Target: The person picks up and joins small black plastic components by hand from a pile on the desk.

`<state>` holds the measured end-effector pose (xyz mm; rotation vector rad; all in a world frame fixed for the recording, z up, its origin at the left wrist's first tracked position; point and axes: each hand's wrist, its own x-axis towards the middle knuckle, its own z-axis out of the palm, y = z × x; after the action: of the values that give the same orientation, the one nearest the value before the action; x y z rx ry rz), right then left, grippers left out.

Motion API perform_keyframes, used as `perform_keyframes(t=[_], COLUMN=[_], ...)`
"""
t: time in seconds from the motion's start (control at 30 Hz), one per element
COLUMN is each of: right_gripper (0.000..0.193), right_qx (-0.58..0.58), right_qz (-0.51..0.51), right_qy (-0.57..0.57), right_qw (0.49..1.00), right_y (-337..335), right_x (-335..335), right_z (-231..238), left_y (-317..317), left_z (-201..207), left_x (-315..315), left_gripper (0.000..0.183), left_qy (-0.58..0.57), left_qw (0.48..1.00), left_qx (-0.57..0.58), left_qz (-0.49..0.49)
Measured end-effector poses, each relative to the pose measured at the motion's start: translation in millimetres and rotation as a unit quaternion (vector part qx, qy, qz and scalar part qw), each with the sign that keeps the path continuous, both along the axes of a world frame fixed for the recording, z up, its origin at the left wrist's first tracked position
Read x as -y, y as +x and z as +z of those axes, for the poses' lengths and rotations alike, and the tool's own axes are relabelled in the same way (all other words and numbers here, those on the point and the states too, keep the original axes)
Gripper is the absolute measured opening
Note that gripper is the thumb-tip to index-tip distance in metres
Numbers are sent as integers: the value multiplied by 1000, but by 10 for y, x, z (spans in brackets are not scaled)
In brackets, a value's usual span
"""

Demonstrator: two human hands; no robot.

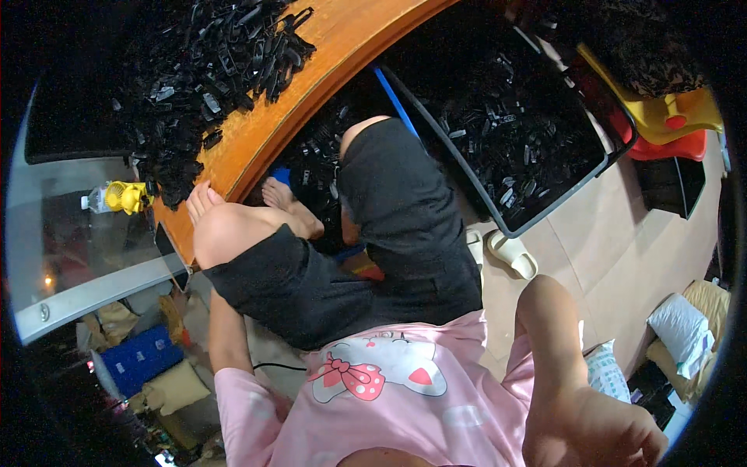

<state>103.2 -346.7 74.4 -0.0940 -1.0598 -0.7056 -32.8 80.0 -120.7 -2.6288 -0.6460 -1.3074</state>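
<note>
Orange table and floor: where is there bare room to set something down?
Toward the picture's top, the table has a bare strip between the black pieces and its edge. Tiled floor lies open between the slippers, tray and white bag. Black pieces crowd the tray and much of the table.

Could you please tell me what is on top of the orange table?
A heap of small black parts lies on the orange table, and the left hand is at its edge. What lies beneath the heap is covered and cannot be seen.
</note>
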Motion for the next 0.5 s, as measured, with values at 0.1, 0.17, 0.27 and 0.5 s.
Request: perform_keyframes(t=[0.1, 0.17, 0.27, 0.5], right_gripper=[37, 37, 57, 54], right_qx=[-109, -171, -274, -549], right_qz=[-196, -325, -316, -131], right_qy=[18, 35, -81, -487], right_qw=[974, 930, 905, 666], right_y=[156, 298, 422, 418], right_x=[161, 343, 482, 82], right_z=[-107, -197, -546, -1958], left_y=[-22, 47, 122, -34], left_z=[95, 167, 115, 102], left_x=[45, 149, 160, 54], left_gripper=[20, 19, 19, 23], left_qy=[43, 74, 50, 72], left_qw=[997, 991, 995, 993], left_qx=[-57, -92, -72, -78], left_qz=[29, 56, 54, 49])
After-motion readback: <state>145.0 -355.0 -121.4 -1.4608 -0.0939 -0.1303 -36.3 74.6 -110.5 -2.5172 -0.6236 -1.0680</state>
